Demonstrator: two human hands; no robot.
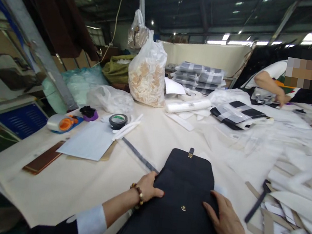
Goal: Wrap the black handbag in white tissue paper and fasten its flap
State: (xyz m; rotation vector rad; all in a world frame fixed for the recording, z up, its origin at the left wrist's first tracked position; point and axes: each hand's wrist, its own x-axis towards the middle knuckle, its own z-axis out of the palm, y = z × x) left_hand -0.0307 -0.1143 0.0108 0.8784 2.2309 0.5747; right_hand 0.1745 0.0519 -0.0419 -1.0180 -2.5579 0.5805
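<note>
A black bag (174, 229) lies on the cloth-covered table right in front of me, its flap (187, 168) folded open and pointing away. A small strap with a metal clasp (190, 153) sticks out at the flap's far end, and a round metal stud (183, 208) sits on the bag's body. My left hand (149, 188), with a bead bracelet at the wrist, grips the left edge, thumb on top. On the opposite edge, my right hand (221, 216) holds the bag, thumb on the black surface; its other fingers are partly hidden.
Left on the table (75, 187) are a brown flat case (42, 158), white sheets (88, 140), black tape (118, 121) and a tape dispenser (64, 123). Scrap strips (280, 229) cover the right side. Behind stands a scrap-filled plastic bag (147, 72); a co-worker (270, 79) is at far right.
</note>
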